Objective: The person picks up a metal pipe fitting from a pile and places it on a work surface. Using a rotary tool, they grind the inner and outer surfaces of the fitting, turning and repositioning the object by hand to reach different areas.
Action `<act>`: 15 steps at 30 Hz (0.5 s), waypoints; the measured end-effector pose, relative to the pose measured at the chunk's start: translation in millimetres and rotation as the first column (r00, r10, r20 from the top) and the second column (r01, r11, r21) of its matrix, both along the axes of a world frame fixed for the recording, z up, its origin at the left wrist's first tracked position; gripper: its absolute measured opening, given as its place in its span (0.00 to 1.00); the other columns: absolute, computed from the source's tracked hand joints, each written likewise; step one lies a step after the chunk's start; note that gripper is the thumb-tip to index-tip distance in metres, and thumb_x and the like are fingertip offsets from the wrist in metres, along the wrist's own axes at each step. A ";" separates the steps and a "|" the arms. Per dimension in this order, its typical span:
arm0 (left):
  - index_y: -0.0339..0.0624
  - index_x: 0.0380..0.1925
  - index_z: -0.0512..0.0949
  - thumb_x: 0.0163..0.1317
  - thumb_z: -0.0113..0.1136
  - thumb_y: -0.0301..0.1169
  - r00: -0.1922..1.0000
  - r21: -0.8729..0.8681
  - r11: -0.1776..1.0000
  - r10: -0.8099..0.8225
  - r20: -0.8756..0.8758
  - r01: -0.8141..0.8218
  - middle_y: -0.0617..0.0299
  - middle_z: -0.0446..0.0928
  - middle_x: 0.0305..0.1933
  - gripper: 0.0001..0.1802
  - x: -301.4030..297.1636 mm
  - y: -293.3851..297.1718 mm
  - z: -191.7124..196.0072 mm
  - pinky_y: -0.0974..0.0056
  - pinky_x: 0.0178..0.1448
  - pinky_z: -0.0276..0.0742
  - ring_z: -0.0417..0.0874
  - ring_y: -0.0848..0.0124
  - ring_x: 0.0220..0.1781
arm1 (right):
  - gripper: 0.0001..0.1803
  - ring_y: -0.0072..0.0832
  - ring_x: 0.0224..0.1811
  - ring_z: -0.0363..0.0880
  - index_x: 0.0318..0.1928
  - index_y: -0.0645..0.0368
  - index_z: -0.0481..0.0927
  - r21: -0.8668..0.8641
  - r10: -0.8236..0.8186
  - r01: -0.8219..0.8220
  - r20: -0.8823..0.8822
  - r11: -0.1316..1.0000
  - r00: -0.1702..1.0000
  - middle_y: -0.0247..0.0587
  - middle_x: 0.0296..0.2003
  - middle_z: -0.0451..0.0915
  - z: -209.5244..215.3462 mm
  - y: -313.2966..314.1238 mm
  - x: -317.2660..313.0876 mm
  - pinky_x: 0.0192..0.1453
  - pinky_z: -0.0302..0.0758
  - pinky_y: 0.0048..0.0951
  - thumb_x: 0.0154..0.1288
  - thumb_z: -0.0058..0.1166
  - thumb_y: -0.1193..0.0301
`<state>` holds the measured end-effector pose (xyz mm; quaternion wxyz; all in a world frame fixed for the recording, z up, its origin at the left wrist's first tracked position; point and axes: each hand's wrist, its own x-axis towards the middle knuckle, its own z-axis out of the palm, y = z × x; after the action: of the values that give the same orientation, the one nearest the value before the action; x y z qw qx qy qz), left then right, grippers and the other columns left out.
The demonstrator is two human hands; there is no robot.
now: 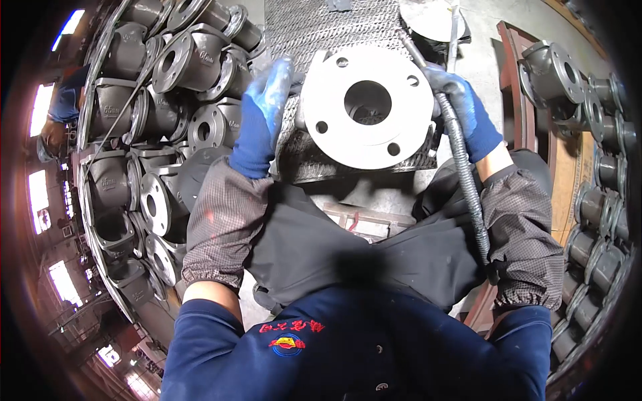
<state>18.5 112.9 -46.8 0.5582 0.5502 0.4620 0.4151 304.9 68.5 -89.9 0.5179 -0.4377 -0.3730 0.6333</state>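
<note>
Head view, looking straight down over the chest; dark blue work top, black apron [348,247], brown checked sleeve covers on both forearms.

Centre of work: pale grey round cast-metal flange with a large middle bore and four bolt holes [366,107], face up, resting on a grey expanded-metal mesh work surface [314,27]; the rest of the casting sits below the flange and is mostly hidden.

Left hand [264,110], in a blue knit glove, lies just beside the flange's left edge; fingers stretched out and loosely together, pointing up the frame, blurred; not wrapped round anything; whether the palm touches the casting, cannot tell.

Right hand [461,107], blue glove too, at the flange's right edge; fingers curled shut round a dark ribbed flexible hose [468,187], which runs from the hand down across the right forearm toward the apron; the tool end above the hand is hidden behind the flange rim.

Surroundings: stacked dark grey flanged valve castings [180,67] piled to the left, close to the left arm; more of the same castings [595,134] on a reddish frame to the right; another person in a blue top [63,107] at far left, small and distorted.
</note>
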 end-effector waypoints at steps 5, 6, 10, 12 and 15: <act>0.29 0.61 0.62 0.72 0.37 0.46 0.985 -0.289 0.945 -0.125 0.119 0.154 0.49 0.72 0.57 0.30 -14.1 3.6 -18.1 0.64 0.58 0.75 0.78 0.65 0.54 | 0.16 0.21 0.37 0.80 0.43 0.68 0.76 0.011 0.132 -0.131 -0.043 0.991 0.990 0.43 0.38 0.80 3.9 0.1 -5.1 0.38 0.76 0.16 0.66 0.47 0.65; 0.30 0.62 0.62 0.73 0.32 0.48 0.945 -0.378 0.916 -0.001 0.327 0.131 0.49 0.71 0.59 0.32 -13.8 3.9 -20.9 0.65 0.60 0.75 0.78 0.66 0.55 | 0.17 0.25 0.40 0.80 0.44 0.67 0.77 0.125 0.134 -0.150 0.125 0.981 0.983 0.44 0.41 0.80 6.8 -0.1 -12.4 0.43 0.75 0.19 0.66 0.47 0.64; 0.33 0.62 0.62 0.73 0.36 0.45 0.970 -0.477 0.869 0.215 0.118 -0.134 0.50 0.70 0.59 0.28 -23.6 -3.7 -11.6 0.64 0.62 0.74 0.76 0.66 0.57 | 0.19 0.36 0.51 0.79 0.47 0.63 0.78 0.563 0.068 -0.278 0.365 0.778 0.929 0.50 0.49 0.79 13.0 4.1 -37.8 0.54 0.74 0.27 0.67 0.48 0.60; 0.34 0.63 0.61 0.73 0.36 0.44 0.984 -0.376 0.909 0.169 -0.064 -0.181 0.51 0.70 0.60 0.27 -30.6 -13.6 -3.7 0.65 0.62 0.73 0.76 0.67 0.57 | 0.17 0.38 0.49 0.80 0.46 0.62 0.78 0.534 0.155 -0.282 0.270 0.797 0.950 0.50 0.49 0.79 10.9 6.1 -50.2 0.51 0.75 0.26 0.68 0.47 0.61; 0.33 0.63 0.60 0.73 0.36 0.43 0.981 -0.227 0.967 0.146 0.129 -0.114 0.52 0.70 0.60 0.27 -63.5 -8.3 -39.0 0.65 0.61 0.74 0.77 0.67 0.56 | 0.15 0.31 0.39 0.80 0.47 0.62 0.78 0.639 0.017 -0.337 0.452 0.691 0.892 0.47 0.45 0.81 21.1 9.8 -64.6 0.42 0.77 0.24 0.60 0.54 0.69</act>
<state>-45.0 104.6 -85.8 0.6188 0.4224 0.4982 0.4364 240.3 78.2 -68.8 0.4889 -0.2912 -0.7270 0.3843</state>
